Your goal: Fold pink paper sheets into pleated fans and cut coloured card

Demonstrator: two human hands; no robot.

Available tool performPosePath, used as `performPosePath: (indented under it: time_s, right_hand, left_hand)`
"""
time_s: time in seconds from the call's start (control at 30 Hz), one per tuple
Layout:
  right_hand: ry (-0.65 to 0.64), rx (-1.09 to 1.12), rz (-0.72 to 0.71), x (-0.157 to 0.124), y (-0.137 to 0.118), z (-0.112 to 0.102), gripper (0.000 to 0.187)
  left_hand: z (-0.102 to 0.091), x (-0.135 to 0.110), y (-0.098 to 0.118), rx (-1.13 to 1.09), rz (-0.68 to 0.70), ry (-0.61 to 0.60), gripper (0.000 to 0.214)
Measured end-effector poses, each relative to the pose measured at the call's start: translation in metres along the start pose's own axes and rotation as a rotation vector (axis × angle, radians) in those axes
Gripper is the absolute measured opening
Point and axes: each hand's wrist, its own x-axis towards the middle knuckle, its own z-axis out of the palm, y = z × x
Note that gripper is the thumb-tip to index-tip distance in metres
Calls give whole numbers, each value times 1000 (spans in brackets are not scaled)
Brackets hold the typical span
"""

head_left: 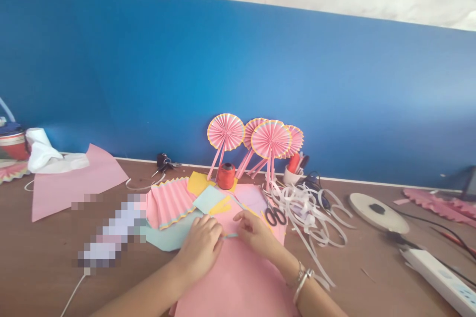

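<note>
A narrow light-blue paper strip (232, 235) lies across the top of a pink paper sheet (241, 277). My left hand (201, 242), fingers bent and pressed together, closes on the strip's left end. At its right end, my right hand (256, 235) has curled fingers that close on it; the exact grip is hidden. Just beyond the hands lie a light-blue paper piece (208, 199) and yellow paper scraps (221, 205). Left of them is a pleated pink paper (171, 203) over a larger light-blue sheet (167, 234). Black-handled scissors (274, 215) rest right of my right hand.
Several pink round paper fans (226, 131) lean on a blue partition (167, 69). A red thread spool (226, 176) stands before them. Tangled white ribbon (305, 208), a round cream disc (379, 213) and a white power strip (439, 277) lie right; a pink sheet (74, 185) lies left.
</note>
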Motion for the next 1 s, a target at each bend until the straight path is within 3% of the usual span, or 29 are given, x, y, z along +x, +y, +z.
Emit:
performPosePath:
  time_s: [1.0]
  right_hand:
    - [8,-80,62,0,2,4,26]
  left_hand:
    - [0,-3,2,47,125,-45,29]
